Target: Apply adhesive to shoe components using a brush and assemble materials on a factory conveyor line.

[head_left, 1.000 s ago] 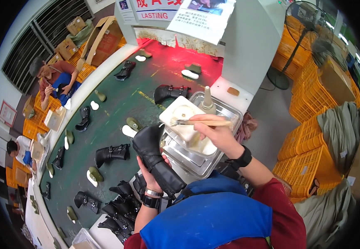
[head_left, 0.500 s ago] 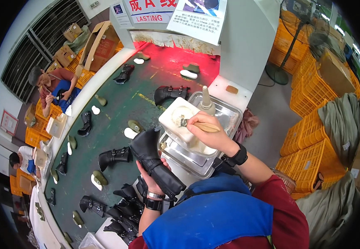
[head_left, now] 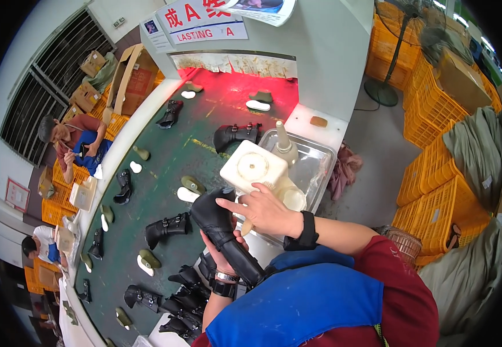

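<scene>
My left hand (head_left: 215, 253) is closed around a black boot upper (head_left: 223, 231) from beneath, its foot end up and its shaft slanting toward my apron. Above it my right hand (head_left: 267, 209) grips a brush, whose wooden handle (head_left: 247, 226) shows below the palm. The brush's bristles are hidden. My right index finger reaches out to the boot's foot end. Just beyond stands a square white tub (head_left: 245, 151) with pale paste residue, beside a whitish nozzle bottle (head_left: 285, 151) in a metal tray (head_left: 323, 188).
A green belt (head_left: 173, 173) carries black boots (head_left: 168, 230), green lasts (head_left: 193, 184) and white insoles (head_left: 188, 195). Several boot uppers (head_left: 184, 306) are heaped at the near left. Two people sit across the belt. Yellow crates (head_left: 436, 208) and a fan (head_left: 381, 91) stand at right.
My right hand has moved the brush from the white tub toward me, over to the boot. The boot has shifted slightly right. The belt items appear shifted, and my view has turned somewhat.
</scene>
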### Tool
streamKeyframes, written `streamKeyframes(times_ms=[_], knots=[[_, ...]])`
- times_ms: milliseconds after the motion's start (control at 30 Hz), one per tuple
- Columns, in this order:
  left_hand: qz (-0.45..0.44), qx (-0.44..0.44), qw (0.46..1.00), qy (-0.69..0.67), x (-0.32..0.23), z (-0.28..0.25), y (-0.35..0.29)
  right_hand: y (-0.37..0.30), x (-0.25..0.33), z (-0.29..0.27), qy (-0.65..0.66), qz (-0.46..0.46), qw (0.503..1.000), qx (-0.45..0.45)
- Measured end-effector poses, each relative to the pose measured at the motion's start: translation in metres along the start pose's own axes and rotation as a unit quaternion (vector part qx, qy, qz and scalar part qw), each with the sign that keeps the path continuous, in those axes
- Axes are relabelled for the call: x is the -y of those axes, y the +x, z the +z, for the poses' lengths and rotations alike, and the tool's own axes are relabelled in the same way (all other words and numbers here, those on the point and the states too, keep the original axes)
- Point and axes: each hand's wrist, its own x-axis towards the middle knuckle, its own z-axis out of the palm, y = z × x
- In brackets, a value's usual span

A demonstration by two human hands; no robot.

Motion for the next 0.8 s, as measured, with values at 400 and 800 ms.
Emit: streamKeyframes(times_ms=[400,800], knots=[[-0.093,0.048,0.990,-0.092,-0.005,-0.016,-0.004,0.002,0.006,0.012,0.071,0.046,0.989,-0.118],[-0.037,0.096,0.995,-0.002,-0.011,-0.008,-0.007,-0.003,-0.005,-0.013,0.300,0.219,0.928,-0.040]])
